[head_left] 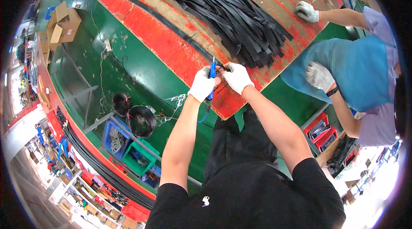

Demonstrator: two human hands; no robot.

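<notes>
My white-gloved left hand [201, 85] is closed around a slim blue hand tool [213, 69]; a cord hangs from its lower end, and its exact kind is unclear. Close beside it, my gloved right hand [236, 78] has its fingers pinched on the near end of a long black strip [189, 40]. That strip runs away along the red table's left side. Both hands are over the near corner of the worn red table [227, 102], with bare fingertips showing between them. A large bundle of black strips [223, 10] lies just beyond my hands.
At the right stands a co-worker in a blue apron [360, 74], one gloved hand [306, 12] on the table. Left of the table, black coils [141, 121], a blue crate [116, 136] and a green crate [139, 154] stand low down. A cardboard box [63, 25] sits farther off.
</notes>
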